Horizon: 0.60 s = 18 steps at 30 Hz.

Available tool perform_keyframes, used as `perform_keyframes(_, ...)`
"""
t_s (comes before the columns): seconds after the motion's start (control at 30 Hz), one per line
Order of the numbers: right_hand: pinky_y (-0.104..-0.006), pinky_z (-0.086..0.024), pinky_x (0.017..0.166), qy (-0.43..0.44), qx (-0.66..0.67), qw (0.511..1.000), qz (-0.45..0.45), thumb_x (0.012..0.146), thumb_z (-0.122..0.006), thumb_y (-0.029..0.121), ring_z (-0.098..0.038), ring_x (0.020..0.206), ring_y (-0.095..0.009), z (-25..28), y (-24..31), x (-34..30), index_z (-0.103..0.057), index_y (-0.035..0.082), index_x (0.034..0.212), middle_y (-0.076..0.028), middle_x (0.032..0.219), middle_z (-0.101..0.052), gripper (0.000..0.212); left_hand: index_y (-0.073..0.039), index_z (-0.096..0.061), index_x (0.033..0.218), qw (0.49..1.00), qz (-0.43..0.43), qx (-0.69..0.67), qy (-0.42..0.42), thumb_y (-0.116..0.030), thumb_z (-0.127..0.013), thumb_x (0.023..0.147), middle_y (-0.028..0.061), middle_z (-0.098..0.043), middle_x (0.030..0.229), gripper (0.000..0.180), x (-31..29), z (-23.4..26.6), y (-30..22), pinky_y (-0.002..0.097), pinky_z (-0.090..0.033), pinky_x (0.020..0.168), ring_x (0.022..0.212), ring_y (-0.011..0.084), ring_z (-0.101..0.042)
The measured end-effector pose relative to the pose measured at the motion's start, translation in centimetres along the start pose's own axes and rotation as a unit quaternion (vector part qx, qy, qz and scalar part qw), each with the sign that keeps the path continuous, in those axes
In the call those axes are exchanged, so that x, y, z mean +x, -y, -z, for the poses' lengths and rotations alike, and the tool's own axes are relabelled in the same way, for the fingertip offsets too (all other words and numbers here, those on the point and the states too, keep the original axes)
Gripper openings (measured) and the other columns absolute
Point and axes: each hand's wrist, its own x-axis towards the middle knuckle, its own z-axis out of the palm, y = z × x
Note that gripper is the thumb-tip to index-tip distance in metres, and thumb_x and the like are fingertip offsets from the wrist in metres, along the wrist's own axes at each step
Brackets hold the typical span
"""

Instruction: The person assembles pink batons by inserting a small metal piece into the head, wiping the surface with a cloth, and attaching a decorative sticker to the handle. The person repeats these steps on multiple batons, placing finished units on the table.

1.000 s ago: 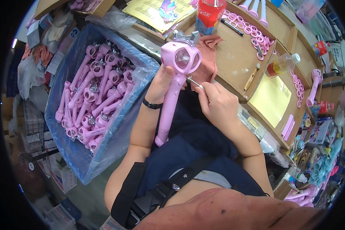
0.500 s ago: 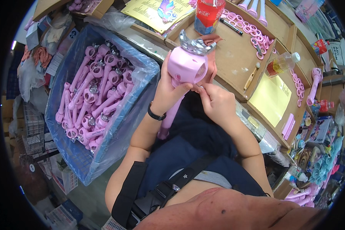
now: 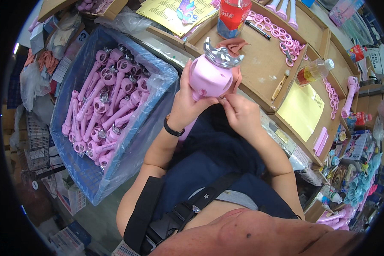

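My left hand (image 3: 187,99) is wrapped round a pink plastic toy wand (image 3: 210,79), just below its rounded head. A shiny silver crown (image 3: 223,55) tops the wand, tilted toward the tray. Close against the wand's neck, my right hand (image 3: 242,112) is closed in a pinch, thumb against forefinger. What its fingertips hold is too small to make out. A brownish-orange cloth (image 3: 233,46) shows behind the wand and runs down toward my right hand. The wand's handle is mostly hidden by my left hand and wrist.
At left stands a blue plastic-lined crate (image 3: 161,81) heaped with pink wands (image 3: 99,96). Ahead, a cardboard tray (image 3: 254,64) holds pink rings (image 3: 286,42), a marker (image 3: 258,30) and a red-labelled bottle (image 3: 233,19). A clear bottle (image 3: 313,72) stands by yellow paper (image 3: 301,111).
The wand has turned in my left hand, with its crown tipping toward the right and its side opening turning out of sight. My right hand has shifted slightly, still pinching.
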Motion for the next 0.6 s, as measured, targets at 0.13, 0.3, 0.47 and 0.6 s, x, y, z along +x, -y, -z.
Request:
perform_keyframes(0.13,-0.0399,-0.045,0.052,-0.054,-0.070,0.995,0.051,0.081,-0.065,0.017,-0.056,0.057,-0.032,-1.0,-0.2,-0.7,-0.062,0.003,0.085,-0.010,0.066,-0.055,0.015,0.004,-0.008,0.143,1.000,0.003,0.007,-0.016,-0.036,-0.078,0.074,0.0230,-0.038,0.137,0.106,0.0,-0.2,0.3,0.0360,-0.038,0.099,0.124,0.0287,-0.044)
perform_keyframes(0.3,-0.0379,-0.047,0.066,0.073,0.086,0.991,-0.073,0.089,-0.056,0.020,-0.058,0.074,-0.032,-0.1,-0.6,-0.4,-0.062,0.001,0.093,-0.013,0.077,-0.058,0.021,0.003,-0.009,0.143,1.000,-0.013,0.018,-0.009,-0.036,-0.081,0.069,0.0227,-0.042,0.134,0.110,0.0,0.0,-0.2,0.0356,-0.039,0.098,0.122,0.0283,-0.046)
perform_keyframes(0.47,-0.0312,-0.044,0.083,0.259,0.303,0.879,-0.262,0.095,-0.046,0.022,-0.059,0.087,-0.022,2.2,-0.7,0.6,-0.062,0.000,0.105,-0.011,0.090,-0.064,0.028,0.000,-0.013,0.144,0.994,-0.043,0.100,0.008,-0.035,-0.084,0.064,0.0228,-0.050,0.128,0.113,0.1,0.2,-1.2,0.0355,-0.044,0.093,0.116,0.0301,-0.053)
perform_keyframes(0.6,-0.0293,-0.045,0.079,0.257,0.355,0.848,-0.296,0.092,-0.052,0.019,-0.059,0.082,-0.019,2.0,-0.9,0.7,-0.063,0.000,0.101,-0.008,0.087,-0.065,0.025,-0.001,-0.012,0.145,0.995,-0.021,0.097,0.018,-0.032,-0.084,0.065,0.0201,-0.043,0.133,0.112,-0.2,0.2,-1.5,0.0355,-0.040,0.097,0.119,0.0270,-0.048)
